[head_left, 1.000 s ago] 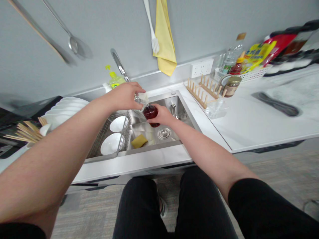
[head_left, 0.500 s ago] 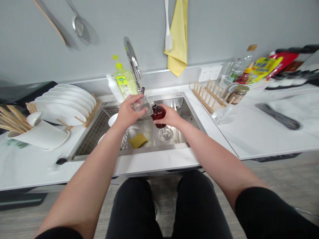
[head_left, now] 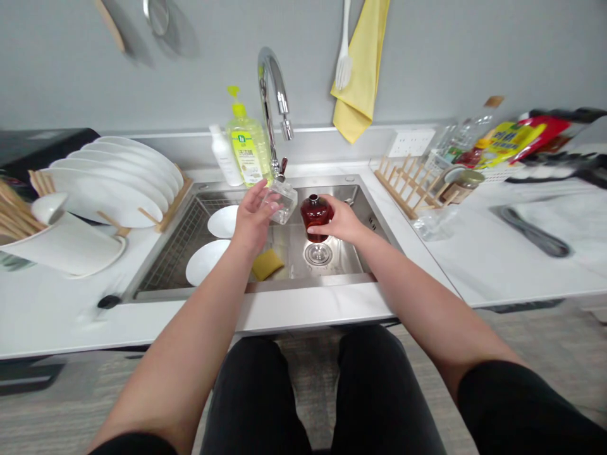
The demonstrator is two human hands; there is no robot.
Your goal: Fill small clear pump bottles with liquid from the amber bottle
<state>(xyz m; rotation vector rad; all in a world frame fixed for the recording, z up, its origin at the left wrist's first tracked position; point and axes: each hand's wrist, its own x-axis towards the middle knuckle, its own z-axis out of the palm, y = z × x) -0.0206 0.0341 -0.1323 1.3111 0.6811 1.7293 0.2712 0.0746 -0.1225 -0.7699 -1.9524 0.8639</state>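
Over the sink [head_left: 303,285] my left hand [head_left: 253,218] is closed on a small clear square glass container [head_left: 284,203], tilted, just below the faucet [head_left: 279,95]. My right hand [head_left: 344,220] grips a dark red bottle [head_left: 315,218] from its right side. The bottle is upright with its narrow neck uncapped, above the drain [head_left: 318,254]. A gap separates the two held things. Below them a yellow sponge [head_left: 268,264] lies in the sink. Two white bowls or plates, one behind [head_left: 222,222] and one in front [head_left: 207,260], sit at the sink's left, partly behind my left forearm.
Behind the sink stand a yellow-green pump bottle of dish soap [head_left: 247,148] and a white bottle [head_left: 225,157]. White plates [head_left: 109,189] fill a wooden rack on the left, beside a utensil holder [head_left: 71,246]. To the right are a wooden rack [head_left: 403,186] and a jar [head_left: 462,186].
The glass container and the red bottle have moved apart, and the bottle now stands more upright. My view has shifted, so more of the white dishes shows.
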